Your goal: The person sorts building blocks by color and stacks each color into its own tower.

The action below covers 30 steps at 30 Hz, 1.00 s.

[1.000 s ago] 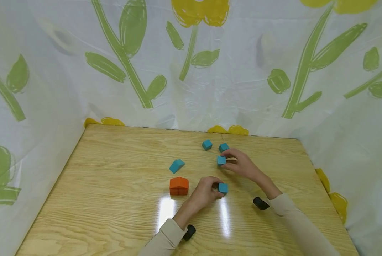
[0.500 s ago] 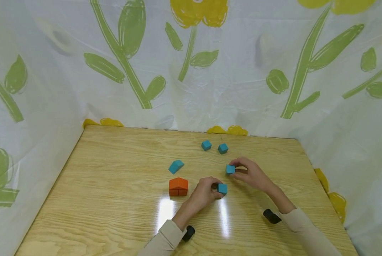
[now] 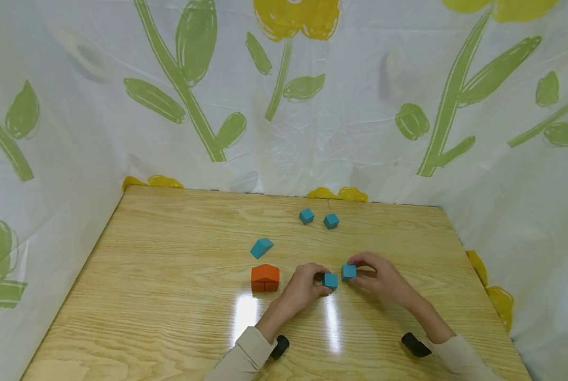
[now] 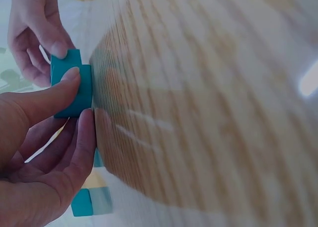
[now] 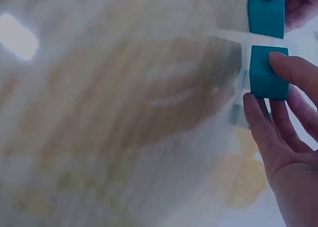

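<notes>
In the head view my left hand (image 3: pixel 304 286) pinches a blue cube (image 3: pixel 330 281) between thumb and fingers, low at the tabletop. Just to its right, my right hand (image 3: pixel 380 278) grips a second blue cube (image 3: pixel 349 272), with a narrow gap between the two. From the right wrist view, the right hand's thumb presses one face of its cube (image 5: pixel 268 80), fingertips at the lower side, while the left hand's cube (image 5: pixel 266 16) stands beyond. The left wrist view has the left-hand cube (image 4: pixel 85 88) overlapping the other.
Two more blue cubes, one left (image 3: pixel 306 216) and one right (image 3: pixel 331 221), lie farther back. A blue wedge-like block (image 3: pixel 262 247) lies behind a stack of red-orange blocks (image 3: pixel 265 278), left of my left hand. Flower-printed white sheeting (image 3: pixel 284 148) encloses the wooden table (image 3: pixel 160 275).
My right hand has brought its blue cube toward me and slightly right, from near the back cubes to beside the left-hand cube. The left hand has stayed in place, holding its cube.
</notes>
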### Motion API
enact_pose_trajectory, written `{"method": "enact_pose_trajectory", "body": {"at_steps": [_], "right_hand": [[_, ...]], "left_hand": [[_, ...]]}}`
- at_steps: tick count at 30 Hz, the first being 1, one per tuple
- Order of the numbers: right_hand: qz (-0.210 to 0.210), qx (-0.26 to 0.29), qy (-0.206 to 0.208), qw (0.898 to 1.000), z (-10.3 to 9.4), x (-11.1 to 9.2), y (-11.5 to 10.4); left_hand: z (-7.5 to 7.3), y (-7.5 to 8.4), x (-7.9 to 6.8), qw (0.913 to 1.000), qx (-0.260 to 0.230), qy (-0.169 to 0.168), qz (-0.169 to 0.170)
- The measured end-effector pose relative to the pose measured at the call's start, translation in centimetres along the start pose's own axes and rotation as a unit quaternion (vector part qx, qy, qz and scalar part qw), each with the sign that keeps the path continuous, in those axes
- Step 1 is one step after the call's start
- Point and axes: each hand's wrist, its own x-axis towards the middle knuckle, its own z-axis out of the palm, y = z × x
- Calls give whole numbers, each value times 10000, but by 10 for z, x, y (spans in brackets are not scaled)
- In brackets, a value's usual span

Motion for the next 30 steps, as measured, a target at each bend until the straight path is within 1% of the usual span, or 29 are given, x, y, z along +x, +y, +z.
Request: {"method": "enact_pose_trajectory", "body": {"at_steps": [5,8,12,16,21,25,30], "right_hand": [[-45,-13,-98,9999,7,-6,0],[-53,-119,-107,9999,10,-7,-1],[-48,-244,-121,9996,13,-6,-2],[-24,-242,-168,9996,15,-6,-4],[-98,-269,-194,9994,16,-6,-4],[45,-261,-253,9993,16,-5,-5],[396,-286,-239,9985,11,3,-9]], "left_hand": [[0,0,0,10000,-79,-35,-49],[-1,1,0,9999,-138,-53,-50],[-1,0,0,9998,-193,-60,23],[-1,0,-1,9998,-175,-63,67],[-1,1,-1,9998,-160,-79,-26],[-1,0,0,9997,-199,-82,-61],[-2,0,1,9997,-247,-71,14]]}}
